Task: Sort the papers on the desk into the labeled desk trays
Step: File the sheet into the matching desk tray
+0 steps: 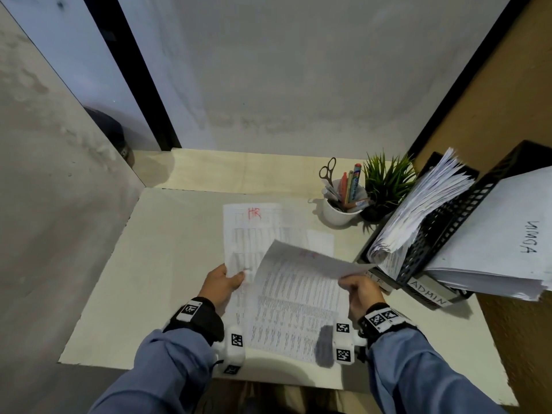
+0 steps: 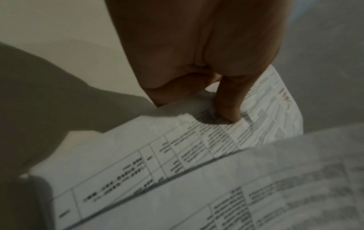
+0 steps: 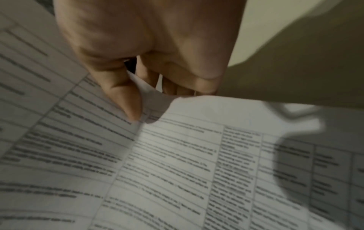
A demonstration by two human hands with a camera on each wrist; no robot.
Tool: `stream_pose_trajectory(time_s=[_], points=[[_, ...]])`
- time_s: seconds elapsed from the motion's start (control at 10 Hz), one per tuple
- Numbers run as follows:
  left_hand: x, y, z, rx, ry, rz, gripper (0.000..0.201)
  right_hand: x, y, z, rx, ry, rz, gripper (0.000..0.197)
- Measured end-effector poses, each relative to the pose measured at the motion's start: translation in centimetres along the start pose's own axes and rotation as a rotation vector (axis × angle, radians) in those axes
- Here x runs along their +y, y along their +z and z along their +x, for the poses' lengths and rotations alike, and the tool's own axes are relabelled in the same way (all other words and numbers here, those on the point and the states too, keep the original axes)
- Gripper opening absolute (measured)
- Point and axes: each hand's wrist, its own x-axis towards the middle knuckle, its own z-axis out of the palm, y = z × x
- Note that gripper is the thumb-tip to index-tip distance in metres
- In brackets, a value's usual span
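Bare desk (image 1: 125,294) left of the papers (image 1: 254,234); trays (image 1: 442,234), cup (image 1: 340,210), plant (image 1: 388,183) crowding the right.

Head overhead; wrists close on papers (image 1: 298,294)

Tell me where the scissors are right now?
In the head view, the scissors stand handles-up in the white cup of pens at the desk's far right, just left of the small green plant.
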Motion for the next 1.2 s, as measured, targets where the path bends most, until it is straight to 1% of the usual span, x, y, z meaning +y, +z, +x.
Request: stream_pose_trajectory(time_s=[0.1, 0.2, 0.3, 0.4, 0.5, 0.6, 0.7, 0.8, 0.9, 1.0, 1.1, 1.2], points=[[0.9, 0.8, -0.9, -0.15, 0.008, 0.059, 0.015, 0.0, 0.4, 0.1, -0.105, 0.048, 0.019, 0.019], [1.2, 0.9, -0.8, -0.251, 0.026, 0.179, 0.026, -0.1, 1.0, 0.7, -0.124, 0.043, 0.008, 0.043], [1.6, 1.1, -0.8, -0.349, 0.046, 0.302, 0.034, -0.2, 1.3, 0.7, -0.101, 0.002, -0.05, 0.032], [1.5, 0.9, -0.1, -0.328, 0.097, 0.427, 0.038, 0.0, 0.8, 1.4, -0.03, -0.045, -0.043, 0.052], [0.1, 0.8, 1.8, 0.042, 0.135, 0.587, 0.04, -0.1, 0.0, 1.3, 0.004, -0.056, -0.142, 0.033], [-1.5, 1.3, 3.1, 0.256, 0.054, 0.674, 0.034, -0.3, -0.7, 0.9, 0.06, -0.022, -0.251, 0.031], [-2.5, 2.5, 3.4, 0.251, -0.021, 0.848, 0.065, -0.3, -1.2, 0.9, 0.046, 0.017, -0.262, 0.025], [-3.2, 3.5, 3.1, 0.256, -0.02, 0.94, 0.083, -0.6, -1.0, 1.0, 0.016, 0.063, -0.226, 0.018], [-3.9, 3.9, 3.3, 0.241, -0.024, 0.897, 0.088, -1.0, -1.1, 1.5, -0.041, 0.116, -0.195, 0.018], [-4.1, 4.0, 3.6, 0.204, -0.076, 0.845, 0.077, -0.9, -1.1, 0.9, -0.041, 0.098, -0.184, 0.024], [-4.3, 4.0, 3.6, 0.202, -0.08, 0.936, 0.069, -0.5, -1.4, 0.7, -0.059, 0.052, -0.003, 0.06], [-4.1, 4.4, 3.5, 0.245, -0.066, 1.104, 0.071, -0.6, -1.2, 0.3, -0.05, 0.015, 0.005, 0.059]])
